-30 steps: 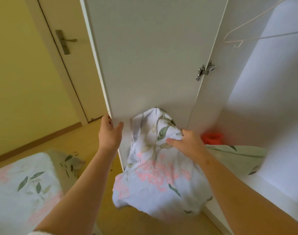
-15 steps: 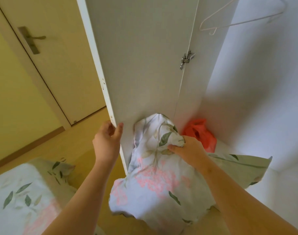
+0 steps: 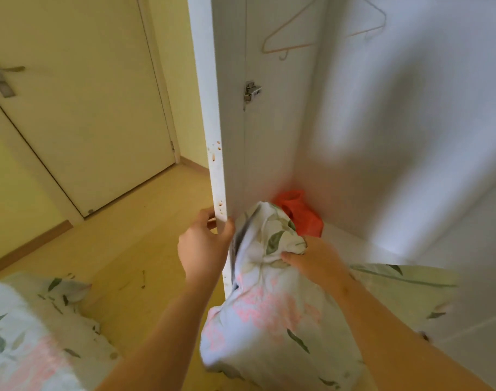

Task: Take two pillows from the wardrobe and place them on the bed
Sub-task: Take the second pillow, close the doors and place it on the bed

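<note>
White pillow point(image 3: 269, 314) in curled grip of right hand point(image 3: 314, 259)

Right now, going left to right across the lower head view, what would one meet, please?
Leaf-printed bed cover → left hand gripping the white wardrobe door edge → white floral fabric pillow, gripped by the right hand → green-edged floral pillow.

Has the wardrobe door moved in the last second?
Yes, it seems. The wardrobe door, gripped by the left hand, swung further open: it now lies nearly in line with the side wall beyond the hinge.
</note>
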Available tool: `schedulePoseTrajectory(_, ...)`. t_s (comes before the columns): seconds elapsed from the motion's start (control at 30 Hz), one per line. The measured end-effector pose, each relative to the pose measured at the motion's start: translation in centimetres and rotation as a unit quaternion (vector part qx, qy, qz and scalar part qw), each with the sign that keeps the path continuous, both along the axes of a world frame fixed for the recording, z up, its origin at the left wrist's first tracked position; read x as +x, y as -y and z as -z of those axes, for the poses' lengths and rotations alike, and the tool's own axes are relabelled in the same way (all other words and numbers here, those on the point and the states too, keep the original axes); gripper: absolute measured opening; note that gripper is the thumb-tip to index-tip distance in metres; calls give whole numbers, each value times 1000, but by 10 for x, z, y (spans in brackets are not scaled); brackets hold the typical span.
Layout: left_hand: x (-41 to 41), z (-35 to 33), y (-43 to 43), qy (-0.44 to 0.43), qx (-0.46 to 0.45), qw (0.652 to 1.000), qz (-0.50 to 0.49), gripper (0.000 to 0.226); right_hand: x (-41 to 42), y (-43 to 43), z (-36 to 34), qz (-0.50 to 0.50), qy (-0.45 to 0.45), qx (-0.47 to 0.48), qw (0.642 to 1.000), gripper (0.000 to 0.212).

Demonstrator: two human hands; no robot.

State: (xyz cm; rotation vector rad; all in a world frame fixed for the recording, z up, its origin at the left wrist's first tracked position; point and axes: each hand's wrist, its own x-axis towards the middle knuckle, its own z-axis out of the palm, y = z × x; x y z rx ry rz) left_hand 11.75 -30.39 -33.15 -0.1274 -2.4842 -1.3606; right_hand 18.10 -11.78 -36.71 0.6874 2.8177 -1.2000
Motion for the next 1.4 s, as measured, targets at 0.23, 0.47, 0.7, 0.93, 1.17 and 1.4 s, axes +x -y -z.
schedulePoseTrajectory(0.23, 26, 6, -65, 17, 24, 998, 56, 32, 44, -45, -4, 63, -9, 6, 998, 28)
schedulePoseTrajectory(0.47, 41, 2, -136, 28, -6, 977, 211, 54, 83, -93, -4, 140, -12, -24, 990, 34)
schedulePoseTrajectory(0.7, 43, 0, -207, 36, -55, 934, 351, 80, 108, -137, 0, 220, -37, -41, 974, 14)
schedulePoseTrajectory(0.93, 25, 12, -243, 60, -31, 922, 381, 91, 106, -165, -2, 232, -49, -43, 971, 18)
schedulePoseTrajectory(1.17, 12, 9, -267, 114, 15, 881, 459, 80, 96, -178, 0, 252, -33, -30, 967, 22)
schedulePoseTrajectory(1.4, -1, 1, -276, 129, 24, 857, 499, 64, 92, -180, 7, 278, -10, -20, 960, 21)
